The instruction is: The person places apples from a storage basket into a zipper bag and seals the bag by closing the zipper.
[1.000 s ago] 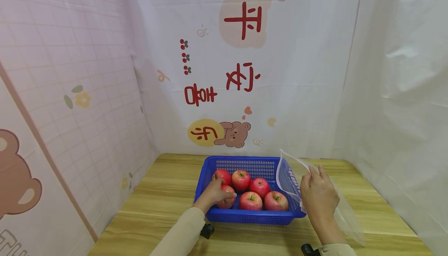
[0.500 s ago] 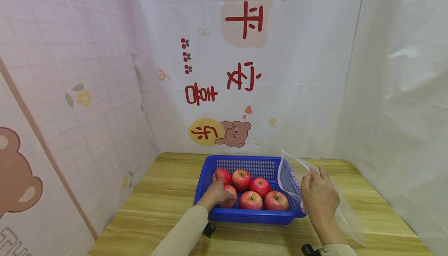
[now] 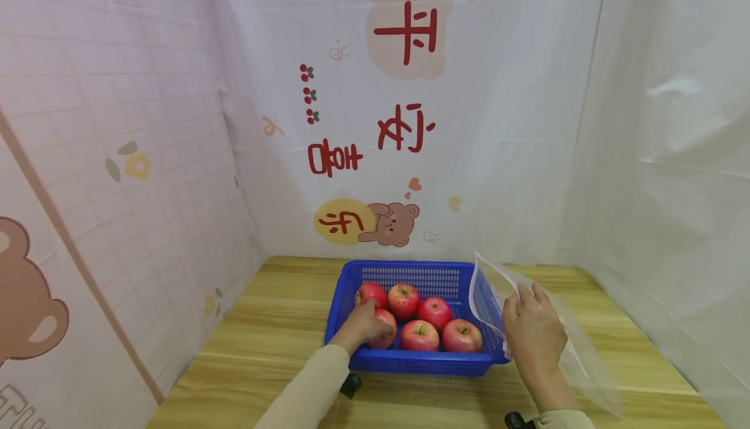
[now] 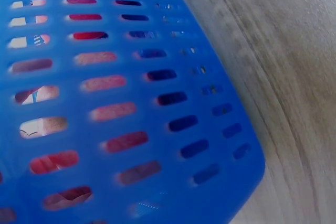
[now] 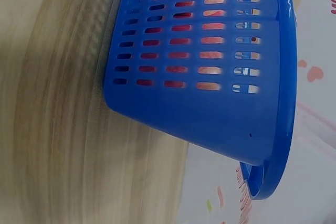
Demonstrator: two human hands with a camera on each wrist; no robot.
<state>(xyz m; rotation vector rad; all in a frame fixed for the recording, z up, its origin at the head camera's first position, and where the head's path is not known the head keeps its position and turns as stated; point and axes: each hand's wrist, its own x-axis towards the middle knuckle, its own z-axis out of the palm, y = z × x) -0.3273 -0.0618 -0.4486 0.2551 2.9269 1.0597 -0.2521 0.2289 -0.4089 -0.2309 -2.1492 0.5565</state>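
My left hand (image 3: 362,326) reaches over the front left of a blue plastic basket (image 3: 433,367) and grips the red apple (image 3: 385,329) in that corner. The palm hides part of this fruit. Behind it, another apple (image 3: 372,293) shows right at the fingers. To the right of the basket, my right hand (image 3: 536,330) holds a clear zip bag (image 3: 588,367) by its rim. The bag's mouth gapes toward the basket and overlaps its right end. In both wrist views the slotted basket wall (image 5: 199,121) fills much of the picture, with red fruit behind the slots and neither hand visible.
Several more apples lie in the basket, among them one at the front middle (image 3: 419,336) and one at the front right (image 3: 463,336). A wood-grain table (image 3: 263,312) carries the basket. Printed white cloth (image 3: 498,155) hangs behind and at both sides.
My left fingers have closed round the front left apple, which has shifted slightly right. The bag's mouth and lower end have moved a little to the right.
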